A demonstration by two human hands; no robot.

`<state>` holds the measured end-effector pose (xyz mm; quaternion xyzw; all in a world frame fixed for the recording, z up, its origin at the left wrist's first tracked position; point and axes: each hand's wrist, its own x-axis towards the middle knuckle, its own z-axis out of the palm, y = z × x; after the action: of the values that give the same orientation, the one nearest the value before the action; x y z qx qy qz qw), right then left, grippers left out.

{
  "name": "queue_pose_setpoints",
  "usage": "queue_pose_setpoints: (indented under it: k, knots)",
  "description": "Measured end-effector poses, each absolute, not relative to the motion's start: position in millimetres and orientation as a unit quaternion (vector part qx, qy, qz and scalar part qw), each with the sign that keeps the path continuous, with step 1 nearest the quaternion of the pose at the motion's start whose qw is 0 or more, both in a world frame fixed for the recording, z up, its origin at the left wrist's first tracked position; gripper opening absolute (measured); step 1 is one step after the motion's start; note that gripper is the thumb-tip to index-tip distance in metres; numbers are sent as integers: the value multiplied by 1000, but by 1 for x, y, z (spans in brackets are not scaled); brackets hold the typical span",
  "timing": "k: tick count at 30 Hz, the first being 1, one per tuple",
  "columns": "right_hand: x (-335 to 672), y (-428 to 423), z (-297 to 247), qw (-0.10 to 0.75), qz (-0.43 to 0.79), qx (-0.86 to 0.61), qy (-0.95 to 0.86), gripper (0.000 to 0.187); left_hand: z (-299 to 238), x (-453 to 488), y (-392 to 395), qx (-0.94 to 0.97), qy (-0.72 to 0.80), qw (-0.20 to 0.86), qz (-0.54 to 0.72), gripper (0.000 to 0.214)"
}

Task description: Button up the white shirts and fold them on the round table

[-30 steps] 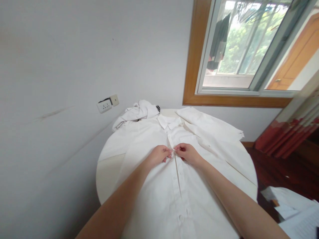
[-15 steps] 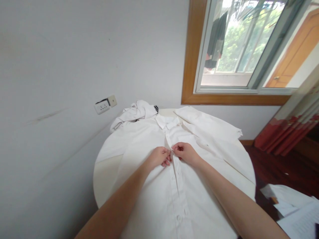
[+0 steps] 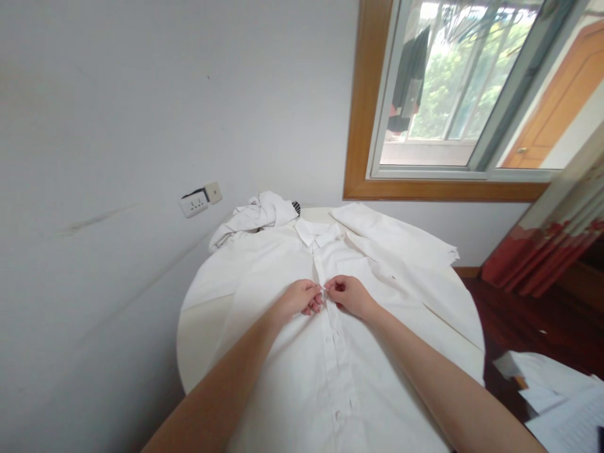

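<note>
A white button-up shirt (image 3: pixel 283 371) lies spread front side up, its collar (image 3: pixel 315 231) toward the wall and its lower part toward me. On the front opening, my left hand (image 3: pixel 302 297) pinches one edge between thumb and fingers. Just across from it, my right hand (image 3: pixel 348 294) pinches the facing edge, fingertips almost touching those of the left. Whatever button lies between the fingertips is hidden. Lower on the placket a button (image 3: pixel 338 415) shows, with the two edges lying close together there.
Under the shirt is a round cream table (image 3: pixel 202 340) against the wall. A crumpled white cloth (image 3: pixel 259 214) lies at its back left. A wall socket (image 3: pixel 194 204) is at the left. Papers (image 3: pixel 566 409) lie low at the right, below a red and cream curtain (image 3: pixel 533 251).
My right hand has dipped slightly, and the placket edges below my hands lie closer together, narrowing the gap. Both hands keep their pinch at the same place on the shirt.
</note>
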<state>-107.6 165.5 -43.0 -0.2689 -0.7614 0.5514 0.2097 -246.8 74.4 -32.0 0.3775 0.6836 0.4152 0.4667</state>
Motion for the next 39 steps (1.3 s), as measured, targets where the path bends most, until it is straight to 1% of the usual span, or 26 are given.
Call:
queue_pose_setpoints:
  k: [5,10,13,16,20,27,33,36,39]
  knots:
    - [-107,165,-41,210,574,-264,-746,13,-31,-248,73,381,677,473,417,21]
    - [-104,164,-33,167,713,-250,-633,19,-31,-249,73,392,677,467,412,26]
    - [-106,167,-34,152,738,-259,-604,18,-31,-249,73,394,678,464,411,27]
    - [-108,170,-38,172,698,-250,-649,22,-31,-250,72,396,672,471,412,26]
    - [-107,175,-41,197,618,-218,-729,32,-31,-251,70,396,664,471,424,24]
    - [-108,178,-43,203,591,-209,-752,39,-35,-249,72,394,673,465,420,17]
    - [-115,173,-47,194,582,-197,-765,34,-40,-247,76,396,686,445,417,17]
    - [-116,172,-51,205,583,-193,-762,26,-37,-246,75,396,687,443,418,17]
    - [-116,172,-52,223,552,-218,-774,20,-34,-245,73,396,688,443,417,18]
